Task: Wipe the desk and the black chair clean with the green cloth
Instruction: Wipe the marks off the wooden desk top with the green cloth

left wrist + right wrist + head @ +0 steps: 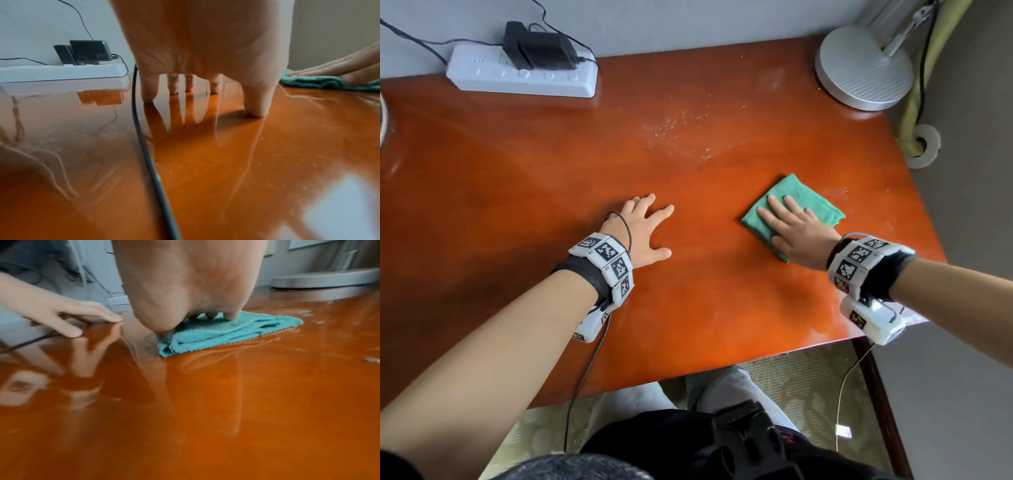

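A folded green cloth [808,202] [216,333] [320,82] lies on the glossy orange-brown desk [534,164] toward its right side. My right hand [794,228] [191,288] presses flat on the cloth with straight, spread fingers. Left of it, my left hand [645,229] [197,48] rests on the bare desk on spread fingertips, holding nothing. Crumbs and white specks [674,132] lie scattered beyond the cloth toward the back. The black chair is not in view.
A white power strip [524,73] with a black adapter [537,49] sits at the back left against the wall. A round grey lamp base [864,70] stands at the back right corner. The desk's right edge runs close to the cloth. Carpet shows below the front edge.
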